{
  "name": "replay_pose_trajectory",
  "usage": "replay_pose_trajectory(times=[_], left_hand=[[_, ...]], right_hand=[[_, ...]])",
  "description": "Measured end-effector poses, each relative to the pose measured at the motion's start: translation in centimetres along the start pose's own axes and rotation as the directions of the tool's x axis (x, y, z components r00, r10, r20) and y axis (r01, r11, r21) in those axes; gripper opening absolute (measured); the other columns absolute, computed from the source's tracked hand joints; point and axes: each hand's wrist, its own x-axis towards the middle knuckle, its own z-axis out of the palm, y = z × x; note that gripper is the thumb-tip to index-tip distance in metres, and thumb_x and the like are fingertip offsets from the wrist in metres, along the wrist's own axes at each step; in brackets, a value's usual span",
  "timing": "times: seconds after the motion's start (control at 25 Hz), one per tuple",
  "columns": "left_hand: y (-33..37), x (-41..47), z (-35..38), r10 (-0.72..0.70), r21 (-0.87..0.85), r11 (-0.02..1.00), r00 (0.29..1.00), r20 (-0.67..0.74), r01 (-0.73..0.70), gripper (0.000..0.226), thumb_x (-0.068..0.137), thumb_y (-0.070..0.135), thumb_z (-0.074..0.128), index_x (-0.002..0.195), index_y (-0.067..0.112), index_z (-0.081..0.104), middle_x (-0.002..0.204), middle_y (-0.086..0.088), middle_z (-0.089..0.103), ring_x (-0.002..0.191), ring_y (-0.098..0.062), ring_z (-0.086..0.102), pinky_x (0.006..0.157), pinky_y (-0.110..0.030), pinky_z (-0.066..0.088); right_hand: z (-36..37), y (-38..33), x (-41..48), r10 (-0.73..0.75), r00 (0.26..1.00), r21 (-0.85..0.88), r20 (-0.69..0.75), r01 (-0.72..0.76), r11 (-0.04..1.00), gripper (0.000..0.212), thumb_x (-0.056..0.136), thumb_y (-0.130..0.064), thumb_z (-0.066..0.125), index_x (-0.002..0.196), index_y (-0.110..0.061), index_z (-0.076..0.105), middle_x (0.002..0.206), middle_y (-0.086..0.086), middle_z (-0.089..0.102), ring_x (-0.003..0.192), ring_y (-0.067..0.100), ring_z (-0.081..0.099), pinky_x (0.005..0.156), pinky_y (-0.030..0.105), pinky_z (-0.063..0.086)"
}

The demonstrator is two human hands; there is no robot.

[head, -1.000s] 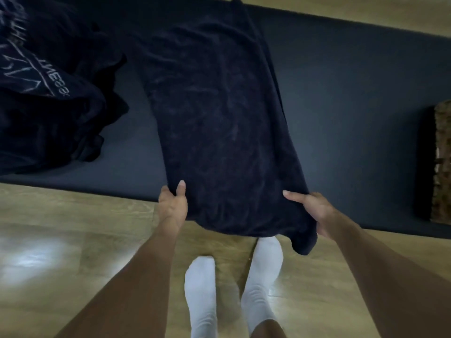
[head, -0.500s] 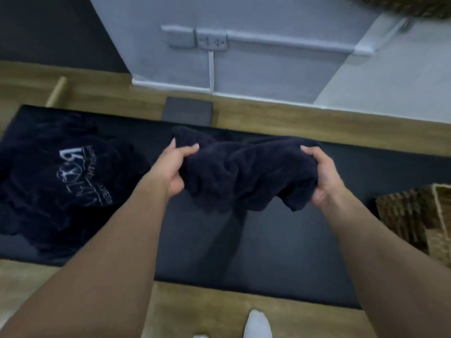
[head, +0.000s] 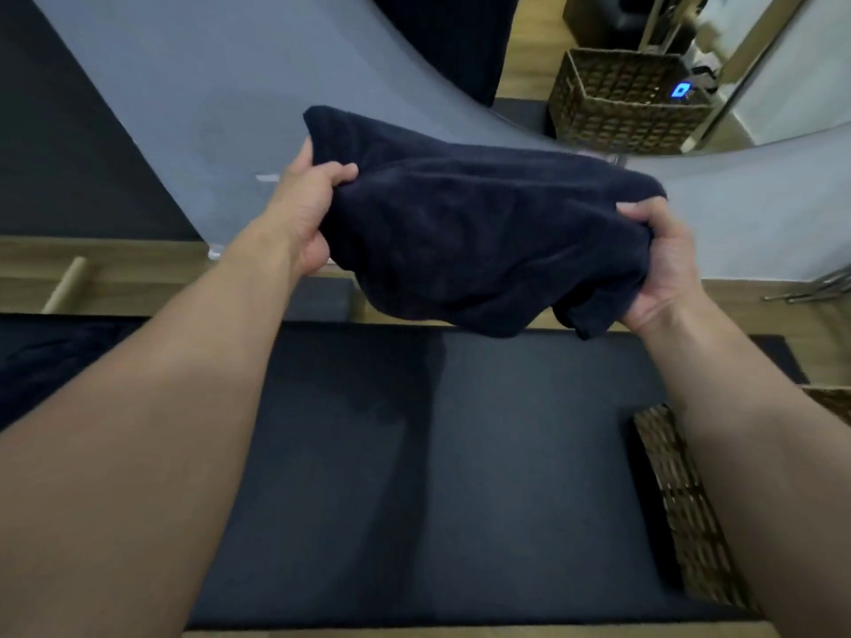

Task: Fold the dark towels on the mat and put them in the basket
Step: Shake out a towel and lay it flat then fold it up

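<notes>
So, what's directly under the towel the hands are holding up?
Below the dark towel, gripped by the left hand and right hand, lies the black mat, shadowed. The towel partly covers the wooden floor and wall behind it.

Left hand (head: 306, 209) and right hand (head: 663, 264) raised, clenched.

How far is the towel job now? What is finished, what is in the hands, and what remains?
Done: one dark towel looks folded into a bundle. In hand: the left hand and right hand grip its ends, holding it in the air above the mat. Left: it is not yet in the basket at the right, and dark cloth at the mat's left edge seems to wait.
</notes>
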Motion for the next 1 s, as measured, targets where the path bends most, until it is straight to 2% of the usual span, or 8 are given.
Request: replay_pose_trajectory(times=[0.16,0.28,0.4,0.48,0.6,0.72,0.84,1.0], left_hand=[[-10.8,-3.1,-3.5,-0.174,0.095,0.980,0.985,-0.018,0.175,0.050,0.097,0.005,0.050,0.139,0.033,0.049,0.127,0.003,0.065,0.105,-0.018,0.067,0.088,-0.039,0.057],[-23.1,-6.2,-8.6,-0.393,0.206,0.884,0.906,-0.157,0.419,0.068,0.099,0.010,0.052,0.155,0.036,0.022,0.149,0.009,0.042,0.119,-0.018,0.057,0.092,-0.039,0.054],[-35.4,-12.3,-13.2,-0.586,0.389,0.637,0.746,-0.316,0.665,0.068,0.099,0.008,0.052,0.156,0.030,0.020,0.135,-0.002,0.054,0.095,-0.020,0.062,0.065,-0.033,0.052],[-42.4,-17.3,-14.9,-0.702,0.401,0.506,0.635,-0.324,0.764,0.051,0.099,0.021,0.057,0.145,0.026,0.037,0.119,-0.009,0.061,0.075,-0.018,0.060,0.066,-0.034,0.052],[-48.4,-20.9,-16.1,-0.535,0.553,0.510,0.746,-0.397,0.659,0.044,0.087,0.042,0.072,0.121,0.023,0.052,0.111,0.000,0.058,0.091,-0.019,0.058,0.087,-0.038,0.053],[-49.2,-20.6,-16.1,-0.433,0.625,0.482,0.787,-0.438,0.614,0.024,0.089,0.035,0.066,0.085,0.013,0.058,0.088,-0.002,0.062,0.094,-0.029,0.062,0.073,-0.033,0.047],[-47.8,-21.3,-16.2,-0.404,0.581,0.480,0.754,-0.519,0.657,0.017,0.094,0.021,0.056,0.098,0.005,0.062,0.096,-0.008,0.064,0.097,-0.030,0.062,0.076,-0.034,0.049],[-45.9,-24.4,-16.1,-0.345,0.687,0.313,0.753,-0.560,0.655,0.016,0.096,0.014,0.058,0.109,0.006,0.060,0.108,-0.014,0.064,0.096,-0.029,0.058,0.082,-0.033,0.045]], right_hand=[[-7.5,8.2,-3.2,0.172,0.976,0.007,-0.135,-0.172,0.985,0.026,0.091,-0.023,0.052,0.098,-0.003,0.067,0.089,0.013,0.073,0.081,0.026,0.071,0.067,0.032,0.057],[-14.9,19.1,-4.6,0.371,0.886,-0.052,-0.280,-0.400,0.915,0.038,0.084,-0.028,0.066,0.115,-0.007,0.067,0.108,0.013,0.073,0.097,0.030,0.071,0.073,0.042,0.058],[-22.2,30.7,-6.6,0.466,0.716,-0.165,-0.520,-0.619,0.768,0.038,0.081,-0.022,0.076,0.114,-0.005,0.066,0.110,0.015,0.072,0.095,0.032,0.070,0.074,0.045,0.059],[-26.4,37.3,-8.8,0.482,0.622,-0.194,-0.618,-0.714,0.673,0.033,0.087,-0.018,0.073,0.115,-0.004,0.063,0.115,0.014,0.070,0.098,0.032,0.068,0.077,0.045,0.058],[-29.8,42.3,-10.9,0.448,0.602,-0.219,-0.661,-0.725,0.652,0.033,0.087,-0.024,0.074,0.116,-0.013,0.062,0.106,0.005,0.070,0.093,0.024,0.068,0.072,0.036,0.056],[-30.8,42.6,-11.9,0.404,0.670,-0.307,-0.623,-0.684,0.662,0.031,0.088,-0.019,0.073,0.117,-0.018,0.065,0.105,0.000,0.071,0.095,0.019,0.068,0.075,0.031,0.054],[-30.6,41.5,-12.9,0.358,0.664,-0.367,-0.656,-0.696,0.618,0.030,0.093,-0.016,0.065,0.124,-0.016,0.062,0.113,0.002,0.068,0.099,0.022,0.065,0.085,0.036,0.054],[-30.1,39.4,-13.6,0.302,0.688,-0.654,-0.660,-0.724,0.219,0.030,0.096,-0.019,0.060,0.124,-0.010,0.055,0.111,0.011,0.062,0.083,0.027,0.060,0.066,0.038,0.055]])
